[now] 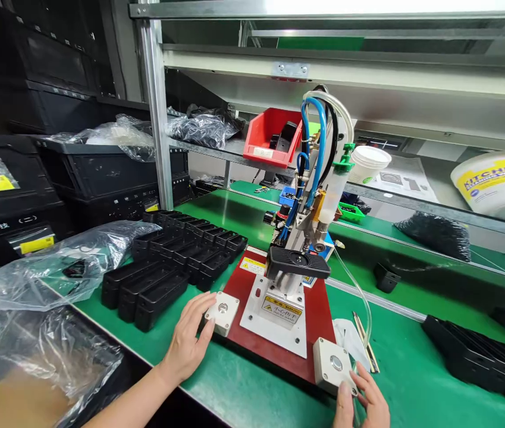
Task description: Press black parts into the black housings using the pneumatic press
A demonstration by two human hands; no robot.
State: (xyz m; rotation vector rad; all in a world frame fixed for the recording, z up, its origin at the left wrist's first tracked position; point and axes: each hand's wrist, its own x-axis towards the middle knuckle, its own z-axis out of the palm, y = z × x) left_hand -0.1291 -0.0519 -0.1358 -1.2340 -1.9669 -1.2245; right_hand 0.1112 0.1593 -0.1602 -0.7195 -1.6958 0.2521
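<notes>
A small bench machine [297,238] with blue hoses stands on a dark red base plate [270,355]. A black oblong part [299,262] lies flat on its fixture, below the dispensing head. My left hand [190,340] rests against the left button box [222,312], thumb and fingers apart at its near left edge. At the right button box [335,364], my right hand [364,397] touches the near right corner with its fingers spread. Neither hand covers the silver buttons.
Rows of black housings [160,297] sit left of the machine, beside clear plastic bags [100,261]. More black parts [479,356] lie at the right. Behind, a shelf holds a red bin [270,134] and a white tub [497,187]. Black crates [100,172] stand far left.
</notes>
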